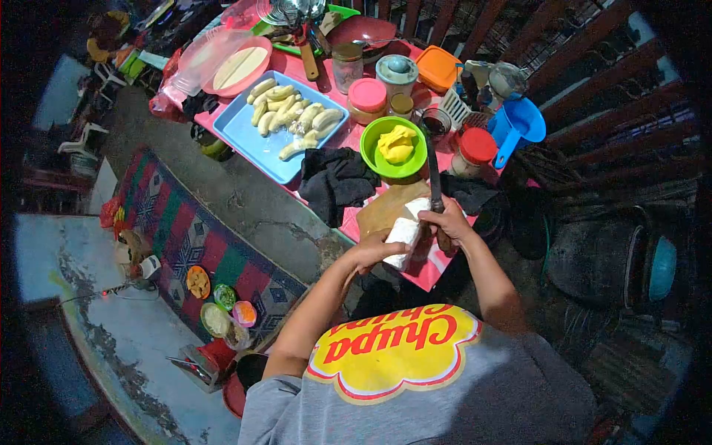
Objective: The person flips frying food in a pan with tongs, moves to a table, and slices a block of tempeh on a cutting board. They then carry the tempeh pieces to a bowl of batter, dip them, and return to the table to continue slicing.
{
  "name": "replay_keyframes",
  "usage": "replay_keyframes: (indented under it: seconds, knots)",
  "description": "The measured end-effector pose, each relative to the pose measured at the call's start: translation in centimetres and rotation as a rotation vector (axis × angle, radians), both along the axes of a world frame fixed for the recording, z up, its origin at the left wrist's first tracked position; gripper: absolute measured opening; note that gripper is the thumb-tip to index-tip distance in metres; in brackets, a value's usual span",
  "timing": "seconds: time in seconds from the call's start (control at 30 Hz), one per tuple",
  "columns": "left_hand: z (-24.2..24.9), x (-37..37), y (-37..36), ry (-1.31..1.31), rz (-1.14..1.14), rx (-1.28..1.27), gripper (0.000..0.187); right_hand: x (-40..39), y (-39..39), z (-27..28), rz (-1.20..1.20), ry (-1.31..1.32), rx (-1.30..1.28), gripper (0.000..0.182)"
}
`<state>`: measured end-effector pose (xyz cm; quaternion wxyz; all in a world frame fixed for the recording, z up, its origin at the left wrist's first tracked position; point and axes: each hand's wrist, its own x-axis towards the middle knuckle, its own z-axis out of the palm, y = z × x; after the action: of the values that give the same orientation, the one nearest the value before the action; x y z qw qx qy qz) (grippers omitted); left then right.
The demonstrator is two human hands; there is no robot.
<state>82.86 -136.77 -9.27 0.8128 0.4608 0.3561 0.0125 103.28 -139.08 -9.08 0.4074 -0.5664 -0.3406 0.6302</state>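
At the near corner of the pink table, my left hand (369, 252) holds a white block (404, 236) by its near end, over a wooden board (387, 206). My right hand (449, 222) is closed round the handle of a knife (434, 172), whose blade points away from me. A smaller white piece (417, 207) lies just beyond the block, beside the right fingers. Black cloth (337, 182) is bunched left of the board. Behind the board stands a green bowl (371, 157) with something yellow (397, 144) in it.
Peeled bananas (285, 111) lie in a blue tray (279, 172) at the left. Jars, including one with a red lid (478, 145), and a blue dipper (523, 122) stand at the back right. Small plates of food (198, 282) rest on a patterned mat (178, 215).
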Motion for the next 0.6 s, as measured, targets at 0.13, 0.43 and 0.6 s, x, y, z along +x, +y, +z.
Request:
replay_keyframes:
  seconds: [0.13,0.43,0.6]
  knots:
    - [1.0,0.0,-0.4,0.057,-0.004,0.023,0.058,0.3,0.3,-0.5,0.007,-0.041,-0.032,0.035]
    - [4.1,-0.6,0.2,0.191,0.007,-0.177,0.06,1.6,0.5,0.6,0.329,-0.128,0.28,0.064]
    - [6.8,-1.0,0.9,0.152,-0.016,-0.231,0.061,1.5,1.3,2.4,0.527,-0.323,0.33,0.062]
